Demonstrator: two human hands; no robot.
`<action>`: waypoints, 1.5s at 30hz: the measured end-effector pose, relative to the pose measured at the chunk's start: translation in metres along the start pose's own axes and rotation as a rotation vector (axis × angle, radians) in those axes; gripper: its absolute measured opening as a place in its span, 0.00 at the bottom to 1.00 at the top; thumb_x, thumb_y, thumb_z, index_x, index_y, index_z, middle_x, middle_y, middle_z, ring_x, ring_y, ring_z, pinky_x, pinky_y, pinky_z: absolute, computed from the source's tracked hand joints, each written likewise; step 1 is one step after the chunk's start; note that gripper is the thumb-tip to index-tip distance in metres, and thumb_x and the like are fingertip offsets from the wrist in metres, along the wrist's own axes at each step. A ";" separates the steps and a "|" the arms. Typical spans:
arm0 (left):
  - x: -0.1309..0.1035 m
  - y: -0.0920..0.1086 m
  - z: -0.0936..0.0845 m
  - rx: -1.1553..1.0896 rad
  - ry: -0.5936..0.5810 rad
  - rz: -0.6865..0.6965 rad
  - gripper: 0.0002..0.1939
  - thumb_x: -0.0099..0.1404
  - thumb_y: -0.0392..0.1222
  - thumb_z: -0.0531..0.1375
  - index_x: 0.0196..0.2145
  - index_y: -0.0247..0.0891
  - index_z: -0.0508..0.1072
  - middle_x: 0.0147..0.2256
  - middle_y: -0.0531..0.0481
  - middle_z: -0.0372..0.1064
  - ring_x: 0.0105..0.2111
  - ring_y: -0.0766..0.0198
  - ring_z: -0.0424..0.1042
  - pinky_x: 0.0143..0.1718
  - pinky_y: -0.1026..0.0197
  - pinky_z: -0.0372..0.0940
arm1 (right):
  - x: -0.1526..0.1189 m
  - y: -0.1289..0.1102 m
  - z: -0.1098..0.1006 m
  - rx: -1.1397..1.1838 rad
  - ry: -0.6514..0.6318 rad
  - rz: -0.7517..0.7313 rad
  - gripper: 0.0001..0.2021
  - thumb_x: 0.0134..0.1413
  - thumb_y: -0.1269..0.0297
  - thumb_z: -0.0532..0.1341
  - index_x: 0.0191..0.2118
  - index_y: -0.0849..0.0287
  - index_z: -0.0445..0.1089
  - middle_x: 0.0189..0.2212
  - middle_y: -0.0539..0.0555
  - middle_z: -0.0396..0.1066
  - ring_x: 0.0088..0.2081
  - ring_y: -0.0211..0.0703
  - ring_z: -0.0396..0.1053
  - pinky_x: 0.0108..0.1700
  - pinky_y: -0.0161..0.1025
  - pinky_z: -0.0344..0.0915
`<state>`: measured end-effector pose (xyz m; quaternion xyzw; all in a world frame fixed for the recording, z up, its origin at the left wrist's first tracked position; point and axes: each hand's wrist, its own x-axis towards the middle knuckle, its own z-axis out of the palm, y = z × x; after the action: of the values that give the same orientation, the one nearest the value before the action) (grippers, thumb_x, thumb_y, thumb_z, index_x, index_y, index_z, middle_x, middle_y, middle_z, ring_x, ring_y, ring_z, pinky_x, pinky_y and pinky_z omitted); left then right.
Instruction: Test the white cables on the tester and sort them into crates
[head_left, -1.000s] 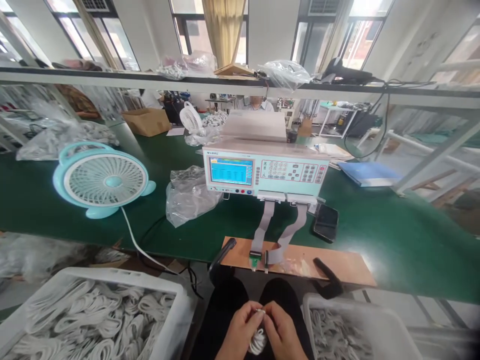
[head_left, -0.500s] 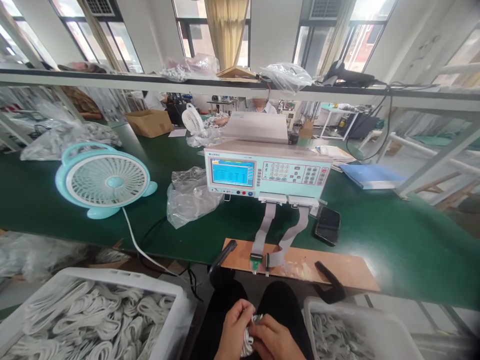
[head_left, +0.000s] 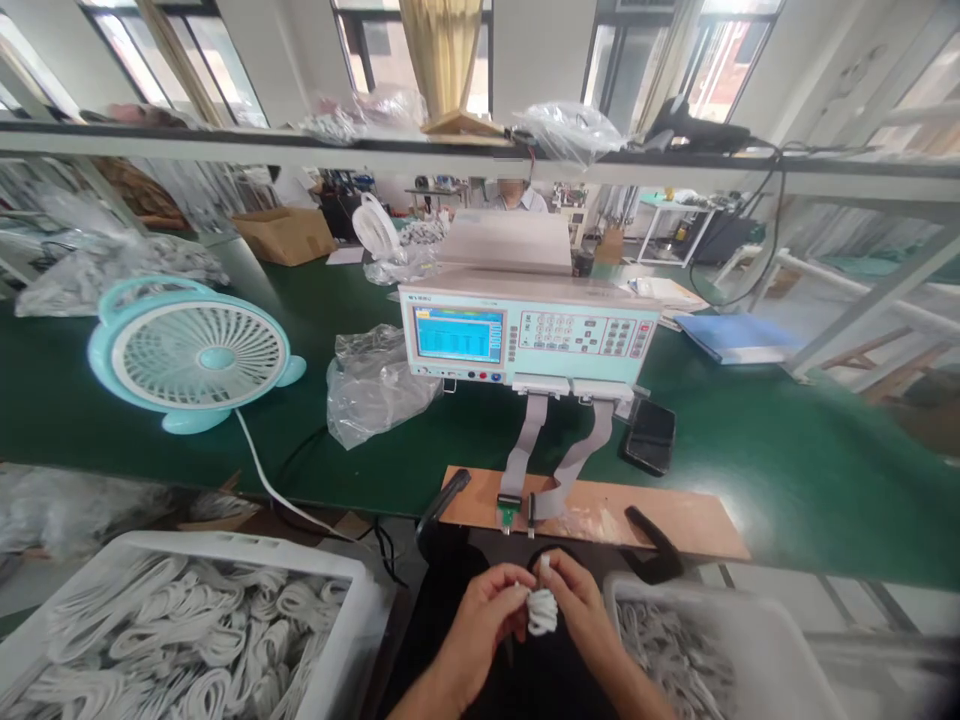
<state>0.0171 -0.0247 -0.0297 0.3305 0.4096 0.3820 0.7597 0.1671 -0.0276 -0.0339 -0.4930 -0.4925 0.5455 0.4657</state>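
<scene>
Above my lap, a coiled white cable [head_left: 542, 612] hangs between my two hands. My left hand [head_left: 491, 603] is closed, with thumb and fingers pinching one end of it. My right hand [head_left: 574, 590] is closed too and grips a white plug [head_left: 545, 566] on the cable's other end. Just beyond my hands, a small green circuit board [head_left: 508, 515] and a second dark connector [head_left: 532, 513] sit at the ends of grey ribbon cables [head_left: 568, 480]. These run to a tester [head_left: 465, 338] with a lit blue screen.
A white bin [head_left: 247, 548] of coiled cables stands at left, another bin [head_left: 772, 610] of cables at right. The wooden board [head_left: 637, 510] lies along the table edge between dark armrests. A turquoise fan [head_left: 202, 350], plastic bag [head_left: 375, 385], phone [head_left: 650, 437] and blue folder [head_left: 739, 337] are on the table.
Both hands have moved up and forward, toward the connectors, carrying the cable. The white plug now shows upright in the right hand's fingers. The camera view has shifted slightly.
</scene>
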 end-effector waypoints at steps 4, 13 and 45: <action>0.003 0.004 -0.014 -0.187 -0.119 -0.105 0.17 0.48 0.32 0.63 0.38 0.33 0.72 0.29 0.48 0.68 0.26 0.67 0.66 0.26 0.67 0.62 | 0.008 0.002 0.002 0.036 0.044 0.076 0.13 0.51 0.54 0.58 0.27 0.60 0.65 0.20 0.47 0.60 0.23 0.35 0.56 0.26 0.33 0.54; 0.016 -0.005 -0.015 -0.040 0.182 -0.009 0.14 0.52 0.44 0.63 0.33 0.31 0.71 0.20 0.53 0.63 0.19 0.71 0.62 0.19 0.67 0.62 | 0.021 0.008 0.017 0.087 0.163 0.113 0.12 0.47 0.55 0.61 0.27 0.60 0.69 0.19 0.47 0.63 0.22 0.34 0.58 0.26 0.33 0.55; 0.025 0.017 -0.004 0.478 0.263 0.446 0.15 0.60 0.44 0.53 0.19 0.35 0.67 0.23 0.52 0.63 0.26 0.66 0.63 0.30 0.66 0.58 | 0.028 -0.013 0.020 0.436 0.154 0.319 0.10 0.37 0.59 0.68 0.28 0.59 0.75 0.24 0.51 0.73 0.26 0.39 0.67 0.33 0.36 0.61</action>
<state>0.0171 0.0060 -0.0266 0.5283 0.4996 0.4709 0.4995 0.1456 -0.0005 -0.0222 -0.4925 -0.2426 0.6659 0.5051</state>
